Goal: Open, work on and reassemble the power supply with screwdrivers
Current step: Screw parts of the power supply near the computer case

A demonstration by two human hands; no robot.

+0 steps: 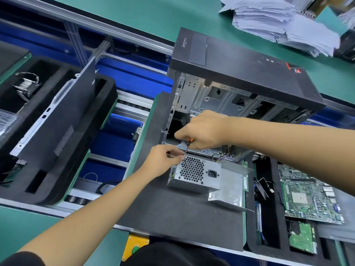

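Note:
A silver power supply (197, 174) with a honeycomb fan grille and a mains socket lies on a dark foam mat (172, 208), in front of an opened black computer case (230, 77). My right hand (203, 129) grips a screwdriver (188, 145) with an orange-and-black handle, its tip pointing down at the supply's top left corner. My left hand (163, 160) pinches at that same corner, fingertips beside the screwdriver tip. Coloured wires (221, 157) run from the supply into the case.
A detached case side panel (57, 120) leans in a black foam tray at left. A motherboard (307, 194) and a smaller green board (302, 239) lie in a tray at right. Stacked papers (278, 22) sit at the far right. A yellow button box (135, 246) sits at the near edge.

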